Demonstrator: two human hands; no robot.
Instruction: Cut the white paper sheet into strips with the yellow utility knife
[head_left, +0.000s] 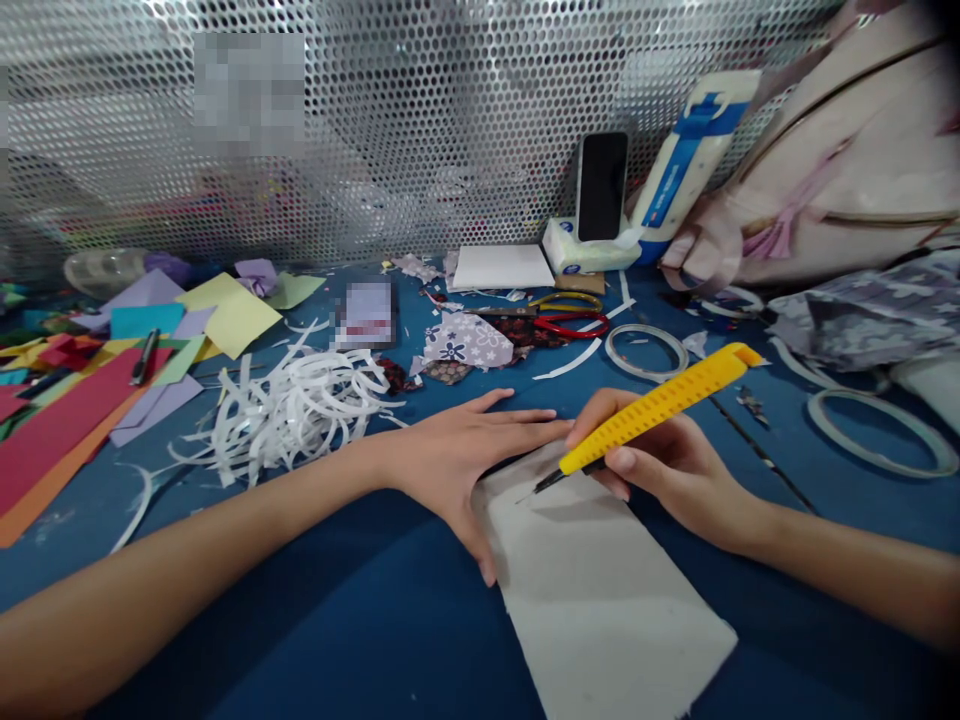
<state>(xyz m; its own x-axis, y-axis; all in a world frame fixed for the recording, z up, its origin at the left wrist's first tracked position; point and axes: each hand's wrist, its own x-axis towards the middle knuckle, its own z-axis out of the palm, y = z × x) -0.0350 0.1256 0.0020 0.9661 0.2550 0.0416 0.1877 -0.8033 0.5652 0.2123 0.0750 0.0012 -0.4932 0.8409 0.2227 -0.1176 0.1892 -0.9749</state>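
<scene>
A grey-white piece of cardboard [600,590] lies on the blue table in front of me, running off the bottom of the view. My left hand [469,455] rests at its upper left edge, fingers spread and thumb down along the side. In my right hand [667,460] is a yellow utility knife [660,410], gripped like a pen and tilted up to the right. Its thin blade points down to the left over the cardboard's upper part; I cannot tell whether the tip touches. The right fingertips sit at the board's upper right edge.
White paper strips [292,415] are heaped left of my hands, beyond them coloured paper [90,420]. Scissors [574,318], fabric scraps [469,340] and tape rolls [646,352] lie ahead. A phone [602,187] leans by a tissue pack [592,248]. A pink bag [847,170] stands right, before a perforated metal panel [420,120].
</scene>
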